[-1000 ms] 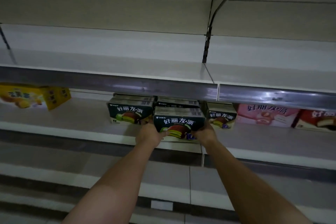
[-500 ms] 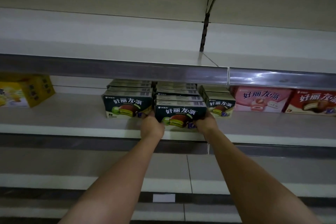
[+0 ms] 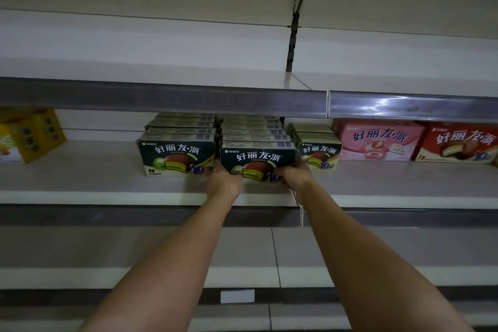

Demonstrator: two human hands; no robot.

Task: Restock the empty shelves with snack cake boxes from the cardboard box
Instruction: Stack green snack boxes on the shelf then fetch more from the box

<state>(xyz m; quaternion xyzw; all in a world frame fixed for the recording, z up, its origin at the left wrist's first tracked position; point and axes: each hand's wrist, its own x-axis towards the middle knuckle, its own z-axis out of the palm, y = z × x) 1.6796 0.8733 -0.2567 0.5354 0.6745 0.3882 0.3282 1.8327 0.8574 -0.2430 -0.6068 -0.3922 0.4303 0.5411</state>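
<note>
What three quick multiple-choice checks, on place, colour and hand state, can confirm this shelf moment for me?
1. Where is the held dark green box?
A. middle shelf
B. top shelf
C. floor

2. What colour is the box directly right of the three green rows?
A. yellow
B. pink
C. blue

3. What are the hands doing?
A. hanging idle
B. one pointing
C. both gripping the box

Answers: 1 A, it sits at the middle row's front. 2 B, the pink box adjoins them. 3 C, left hand and right hand clasp its lower corners.
</note>
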